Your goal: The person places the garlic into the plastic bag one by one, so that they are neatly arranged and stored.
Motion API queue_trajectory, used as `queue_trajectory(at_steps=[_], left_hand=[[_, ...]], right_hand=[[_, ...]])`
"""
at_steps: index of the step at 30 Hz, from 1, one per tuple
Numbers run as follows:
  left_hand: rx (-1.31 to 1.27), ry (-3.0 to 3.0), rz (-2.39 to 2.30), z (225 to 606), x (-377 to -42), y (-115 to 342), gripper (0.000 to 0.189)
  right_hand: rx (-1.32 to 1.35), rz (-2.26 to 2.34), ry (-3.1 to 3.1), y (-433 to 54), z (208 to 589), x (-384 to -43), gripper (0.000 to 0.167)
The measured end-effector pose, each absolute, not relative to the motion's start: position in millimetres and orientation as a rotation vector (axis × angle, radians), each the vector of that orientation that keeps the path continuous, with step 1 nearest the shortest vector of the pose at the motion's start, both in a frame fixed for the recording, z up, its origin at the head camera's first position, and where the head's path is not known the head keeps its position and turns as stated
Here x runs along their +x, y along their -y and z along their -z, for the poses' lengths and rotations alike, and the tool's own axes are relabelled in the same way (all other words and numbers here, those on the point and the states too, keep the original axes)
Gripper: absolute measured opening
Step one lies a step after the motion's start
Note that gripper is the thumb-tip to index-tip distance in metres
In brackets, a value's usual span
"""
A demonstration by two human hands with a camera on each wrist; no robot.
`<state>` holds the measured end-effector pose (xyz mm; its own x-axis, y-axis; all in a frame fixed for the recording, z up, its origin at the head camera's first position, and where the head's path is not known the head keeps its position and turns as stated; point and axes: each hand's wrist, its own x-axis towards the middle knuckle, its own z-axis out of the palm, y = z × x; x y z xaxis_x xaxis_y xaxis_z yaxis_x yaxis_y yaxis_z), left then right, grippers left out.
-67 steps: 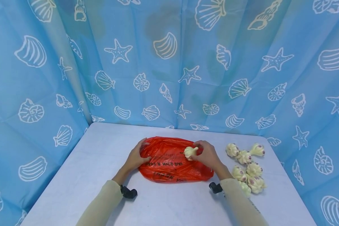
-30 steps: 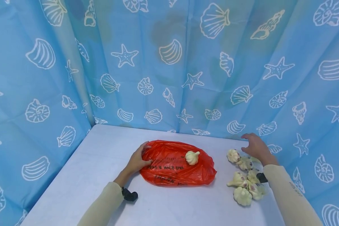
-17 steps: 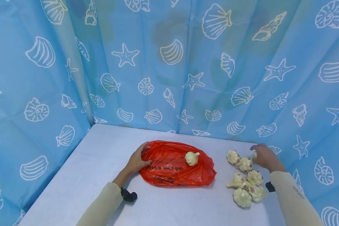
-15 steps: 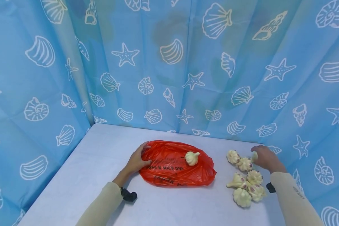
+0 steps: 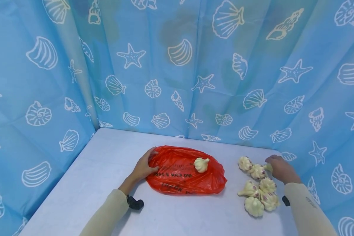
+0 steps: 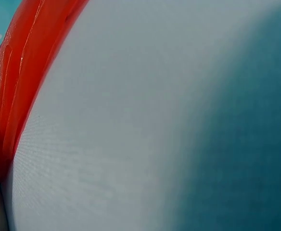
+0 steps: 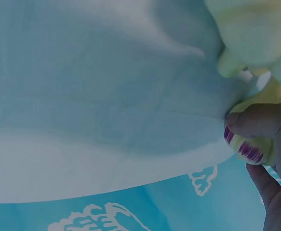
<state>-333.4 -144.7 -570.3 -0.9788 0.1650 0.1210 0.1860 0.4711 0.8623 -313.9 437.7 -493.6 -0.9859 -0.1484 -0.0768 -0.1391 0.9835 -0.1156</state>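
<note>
A red plastic bag (image 5: 177,188) with black print lies on the table, a garlic bulb (image 5: 201,165) sitting on top of it toward its right end. My left hand (image 5: 142,166) grips the bag's left end, thumb and fingers apart over its edge. In the left wrist view the red plastic (image 6: 22,82) narrows down to a bit of the hand at the lower left. At the far right, my right hand (image 5: 283,168) pinches another garlic bulb (image 7: 251,144), purple-streaked, between thumb and fingers. Its pale neck shows in the head view; the hand covers the rest.
Several more garlic bulbs (image 5: 257,171) lie clustered left of and in front of my right hand. One bulb (image 7: 256,33) looms close in the right wrist view. A blue shell-print curtain (image 5: 165,82) borders the white table (image 5: 115,147) at the back and sides.
My right hand has let go of the bulb on the bag, moved right past the cluster and taken hold of another bulb. My left hand stays at the bag's left end.
</note>
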Motion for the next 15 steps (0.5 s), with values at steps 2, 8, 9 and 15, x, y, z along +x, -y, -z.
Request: queue_trajectory(at_steps=[2, 8, 9, 15], left_hand=[[-0.318, 2.673, 1.572, 570.2, -334.5, 144.5, 0.095], [-0.327, 2.676, 1.569, 570.5, -334.5, 143.7, 0.094], [-0.328, 2.679, 1.569, 570.8, -334.5, 143.7, 0.094], [-0.327, 2.681, 1.558, 571.9, -335.8, 145.6, 0.093]], right_hand=[[-0.214, 0.162, -3.051, -438.6, 495.1, -314.4, 0.045], [-0.239, 0.108, -3.105, -442.5, 500.4, -315.8, 0.046], [-0.234, 0.106, -3.109, -442.9, 500.6, -315.7, 0.046], [-0.2, 0.168, -3.147, -442.9, 494.0, -315.7, 0.047]])
